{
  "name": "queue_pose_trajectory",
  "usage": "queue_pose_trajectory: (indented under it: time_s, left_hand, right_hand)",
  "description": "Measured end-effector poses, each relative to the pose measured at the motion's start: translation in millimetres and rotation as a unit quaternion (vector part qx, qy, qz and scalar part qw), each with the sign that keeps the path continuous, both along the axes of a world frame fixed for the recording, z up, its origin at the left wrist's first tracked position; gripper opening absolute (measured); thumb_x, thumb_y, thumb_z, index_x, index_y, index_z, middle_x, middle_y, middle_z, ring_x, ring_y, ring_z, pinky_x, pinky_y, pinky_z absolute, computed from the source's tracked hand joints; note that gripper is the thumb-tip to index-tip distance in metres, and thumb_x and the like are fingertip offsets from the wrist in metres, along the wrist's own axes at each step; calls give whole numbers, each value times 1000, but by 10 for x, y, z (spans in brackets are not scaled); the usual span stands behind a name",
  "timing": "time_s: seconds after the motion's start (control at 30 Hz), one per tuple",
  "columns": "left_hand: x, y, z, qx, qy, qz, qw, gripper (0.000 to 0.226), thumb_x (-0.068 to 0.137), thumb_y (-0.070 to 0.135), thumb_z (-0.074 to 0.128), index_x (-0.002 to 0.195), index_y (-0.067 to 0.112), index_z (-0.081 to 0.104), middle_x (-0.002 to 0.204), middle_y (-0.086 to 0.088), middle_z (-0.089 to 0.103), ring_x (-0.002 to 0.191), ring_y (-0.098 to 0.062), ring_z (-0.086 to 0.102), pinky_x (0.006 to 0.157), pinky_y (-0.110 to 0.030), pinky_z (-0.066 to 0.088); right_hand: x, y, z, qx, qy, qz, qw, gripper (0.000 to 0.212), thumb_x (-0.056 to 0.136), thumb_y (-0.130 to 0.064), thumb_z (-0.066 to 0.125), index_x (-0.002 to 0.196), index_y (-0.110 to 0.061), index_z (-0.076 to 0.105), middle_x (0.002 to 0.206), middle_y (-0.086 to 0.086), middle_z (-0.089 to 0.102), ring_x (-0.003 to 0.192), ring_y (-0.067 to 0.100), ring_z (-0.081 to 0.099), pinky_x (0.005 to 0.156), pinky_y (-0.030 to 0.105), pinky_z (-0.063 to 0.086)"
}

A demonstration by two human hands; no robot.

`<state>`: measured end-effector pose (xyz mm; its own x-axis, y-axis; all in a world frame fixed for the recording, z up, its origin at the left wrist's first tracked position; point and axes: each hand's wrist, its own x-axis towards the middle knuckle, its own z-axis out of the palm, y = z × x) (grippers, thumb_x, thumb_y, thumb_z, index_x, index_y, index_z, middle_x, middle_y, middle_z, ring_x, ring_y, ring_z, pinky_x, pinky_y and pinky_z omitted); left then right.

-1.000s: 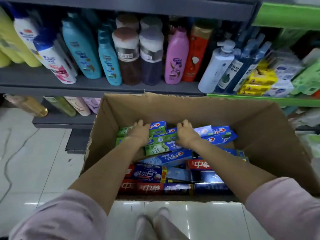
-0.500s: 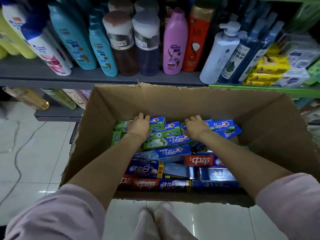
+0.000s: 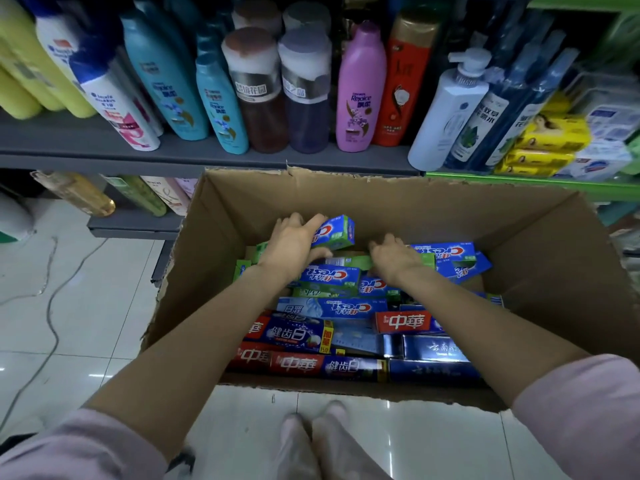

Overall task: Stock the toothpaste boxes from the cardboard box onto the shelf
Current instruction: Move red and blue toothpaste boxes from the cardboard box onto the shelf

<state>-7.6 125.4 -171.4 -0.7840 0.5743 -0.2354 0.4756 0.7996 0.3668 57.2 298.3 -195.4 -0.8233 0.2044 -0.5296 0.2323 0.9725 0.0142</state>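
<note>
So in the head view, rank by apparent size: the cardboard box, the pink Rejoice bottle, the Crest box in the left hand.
1. cardboard box, by far.
2. pink Rejoice bottle.
3. Crest box held by the left hand, partly hidden.

Open brown cardboard box (image 3: 540,258) on the floor, torn rim, below the grey shelf (image 3: 173,157). Inside, jumbled toothpaste boxes (image 3: 332,308), blue, green and red, mostly flat. One blue-green Crest box (image 3: 334,233) tilted up above the pile, gripped at its left end.

Shampoo bottles (image 3: 360,91) and soap packs (image 3: 550,140) above a tiled floor (image 3: 86,306).
</note>
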Motion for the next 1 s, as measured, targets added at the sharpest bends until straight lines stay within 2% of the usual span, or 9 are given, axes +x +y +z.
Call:
queue_pose_trajectory:
  time_s: [0.13, 0.3, 0.43, 0.57, 0.63, 0.7, 0.8, 0.9, 1.0]
  left_hand:
    - [59, -45, 232, 62, -33, 3, 998, 62, 88, 50, 54, 140, 29, 29, 118, -11, 41, 100, -29, 56, 90, -42, 49]
    - [141, -124, 609, 103, 41, 36, 993, 54, 89, 55, 50, 129, 24, 32, 110, -9, 57, 96, -29, 58, 89, -43, 43]
    - [132, -180, 1088, 180, 59, 47, 981, 54, 87, 53, 55, 127, 25, 31, 102, -8, 66, 90, -35, 63, 82, -42, 49]
    - [83, -236, 1541, 177, 162, 77, 968, 60, 86, 55, 54, 132, 25, 32, 101, -9, 65, 89, -36, 61, 68, -36, 43]
    - [40, -294, 1750, 185, 176, 84, 963, 61, 85, 52, 57, 132, 22, 32, 99, -8, 63, 88, -33, 60, 66, -34, 41]
    - [-35, -360, 1932, 216, 147, 88, 961, 60, 81, 43, 61, 127, 18, 31, 95, -8, 61, 85, -33, 60, 68, -37, 45]
    - [-152, -505, 2185, 262, 116, 98, 953, 54, 74, 29, 56, 117, 11, 28, 90, -7, 52, 81, -34, 56, 66, -36, 41]
    - [-284, -682, 2373, 282, 126, 103, 945, 43, 80, 16, 60, 109, 9, 30, 97, -11, 48, 87, -33, 51, 66, -31, 32]
    - [-473, -883, 2521, 280, 182, 127, 934, 46, 84, 21, 59, 122, 11, 35, 106, -13, 53, 93, -32, 52, 68, -32, 34]
  right_hand:
    - [86, -105, 325, -33, 74, -19, 996, 43, 95, -37, 48, 126, -9, 38, 120, 16, 60, 111, 35, 56, 86, 41, 40]
    - [184, -176, 843, -198, 122, -95, 968, 39, 98, -47, 35, 108, -10, 43, 108, 16, 60, 94, 32, 57, 70, 35, 38]
    - [193, -203, 1238, -311, 191, -165, 916, 40, 97, -42, 39, 113, -8, 51, 105, 14, 60, 91, 29, 56, 75, 35, 44]
    - [118, -307, 1632, -428, 241, -218, 843, 23, 92, -38, 45, 84, -17, 52, 96, 23, 62, 86, 39, 65, 63, 37, 56]
    - [38, -377, 1861, -457, 276, -229, 814, 24, 90, -34, 43, 72, -19, 46, 75, 15, 56, 68, 25, 65, 66, 30, 54]
    - [-21, -455, 2091, -492, 285, -232, 789, 27, 94, -21, 37, 68, -17, 40, 61, 5, 46, 49, 16, 47, 53, 23, 41]
    - [-139, -588, 2352, -545, 270, -220, 762, 28, 96, -20, 36, 75, -10, 52, 52, 4, 59, 40, 15, 51, 44, 19, 41]
    - [-321, -762, 2536, -570, 278, -187, 750, 19, 94, -26, 52, 101, -9, 50, 72, 9, 66, 47, 15, 61, 45, 22, 48]
    - [-510, -945, 2685, -558, 304, -152, 757, 34, 83, -24, 70, 105, -12, 47, 82, 6, 65, 57, 18, 62, 50, 28, 54]
